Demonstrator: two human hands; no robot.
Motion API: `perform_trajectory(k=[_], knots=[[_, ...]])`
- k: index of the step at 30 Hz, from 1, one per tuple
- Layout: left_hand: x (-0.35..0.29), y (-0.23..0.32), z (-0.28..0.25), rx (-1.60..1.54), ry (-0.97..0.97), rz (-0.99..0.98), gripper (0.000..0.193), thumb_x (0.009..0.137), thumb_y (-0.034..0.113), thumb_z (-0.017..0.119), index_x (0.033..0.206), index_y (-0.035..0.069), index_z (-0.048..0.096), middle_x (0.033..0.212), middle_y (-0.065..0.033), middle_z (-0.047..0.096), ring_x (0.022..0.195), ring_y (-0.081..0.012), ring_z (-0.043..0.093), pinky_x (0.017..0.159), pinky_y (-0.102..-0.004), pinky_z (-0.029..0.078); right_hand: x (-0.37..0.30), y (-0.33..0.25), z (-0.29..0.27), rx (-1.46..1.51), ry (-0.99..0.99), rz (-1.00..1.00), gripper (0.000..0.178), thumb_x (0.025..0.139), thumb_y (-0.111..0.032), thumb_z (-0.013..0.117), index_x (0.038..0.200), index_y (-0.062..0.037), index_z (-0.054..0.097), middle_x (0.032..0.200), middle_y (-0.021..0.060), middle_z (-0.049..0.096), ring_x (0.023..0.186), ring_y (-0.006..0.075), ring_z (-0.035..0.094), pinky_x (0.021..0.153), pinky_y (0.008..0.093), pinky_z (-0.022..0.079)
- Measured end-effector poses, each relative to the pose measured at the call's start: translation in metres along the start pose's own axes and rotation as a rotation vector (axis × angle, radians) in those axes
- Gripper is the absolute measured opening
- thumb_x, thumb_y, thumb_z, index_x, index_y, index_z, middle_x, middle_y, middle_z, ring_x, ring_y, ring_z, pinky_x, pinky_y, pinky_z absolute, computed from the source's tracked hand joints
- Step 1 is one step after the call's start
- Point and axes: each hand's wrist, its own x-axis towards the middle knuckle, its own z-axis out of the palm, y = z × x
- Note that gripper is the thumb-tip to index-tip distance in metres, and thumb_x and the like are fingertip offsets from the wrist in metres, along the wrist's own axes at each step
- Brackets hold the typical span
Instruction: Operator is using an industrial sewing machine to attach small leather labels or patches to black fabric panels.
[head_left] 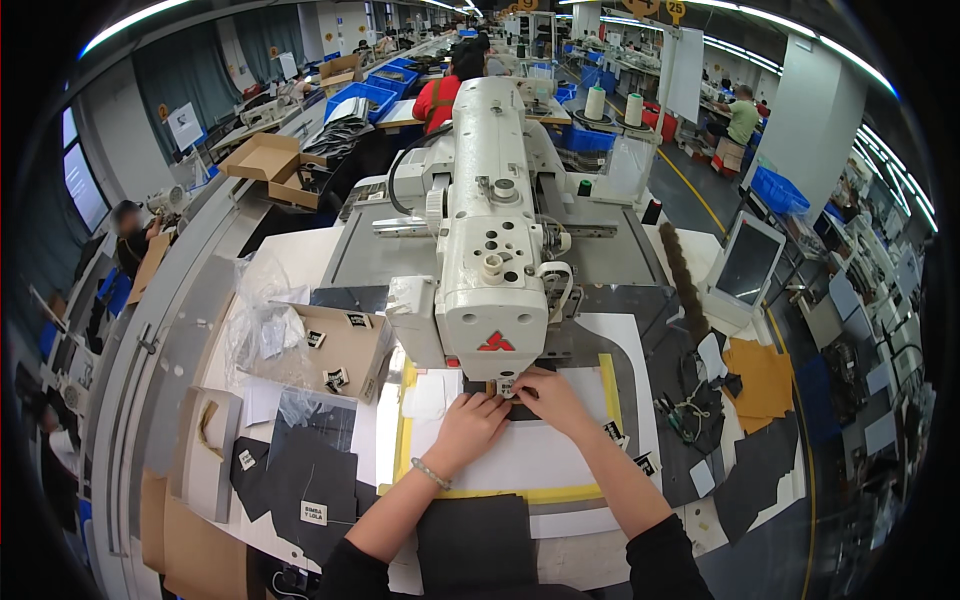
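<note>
Under the head of a large white industrial sewing machine [490,290], both my hands work close together. My left hand [474,424] lies fairly flat, fingers forward, beside a dark fabric piece [522,411] under the needle area. My right hand [549,398] is closed, its fingertips pinched at the edge of a small white label [505,388] with dark print. The machine head partly hides the label and fingertips. Beneath them is a white sheet [540,462] framed in yellow tape [520,493]. Another dark fabric piece [474,545] lies at the near edge.
To the left stand a cardboard box [330,345] with several labels, crumpled clear plastic [272,335] and dark pieces [300,480], one bearing a label. At right lie snips [682,420], orange-yellow sheets [757,385], dark pieces [760,475] and a tilted screen [748,262]. Other people work farther off.
</note>
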Motion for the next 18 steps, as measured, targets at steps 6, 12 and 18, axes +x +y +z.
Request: perform_trajectory(k=[6,12,18], knots=[[-0.002,0.007,0.0,0.062,-0.04,0.0,0.034,0.081,0.022,0.068,0.11,0.005,0.066,0.111,-0.0066,0.066,0.099,-0.0202,0.059,0.082,-0.0336,0.045,-0.004,0.004,0.0,0.057,-0.034,-0.001,0.009,0.082,0.0,0.062,0.091,0.0001,0.065,0.104,0.0127,0.066,0.09,0.0322,0.065,0.077,0.0361,0.053],[-0.002,0.01,-0.001,0.081,-0.085,-0.027,0.043,0.081,0.027,0.067,0.116,0.003,0.062,0.116,-0.0108,0.063,0.102,-0.0228,0.057,0.085,-0.0348,0.043,-0.009,0.011,0.005,0.005,-0.012,-0.091,0.013,0.083,0.0,0.06,0.095,-0.0026,0.066,0.11,0.0116,0.066,0.094,0.0313,0.065,0.079,0.0352,0.052],[-0.004,0.011,-0.006,0.079,-0.14,-0.049,0.047,0.084,0.031,0.065,0.122,0.005,0.056,0.122,-0.0115,0.059,0.104,-0.0235,0.054,0.086,-0.0352,0.041,-0.006,0.006,0.0,-0.399,0.02,-0.376,0.013,0.08,-0.005,0.063,0.092,-0.0064,0.068,0.107,0.0064,0.069,0.097,0.0219,0.064,0.083,0.0317,0.046]])
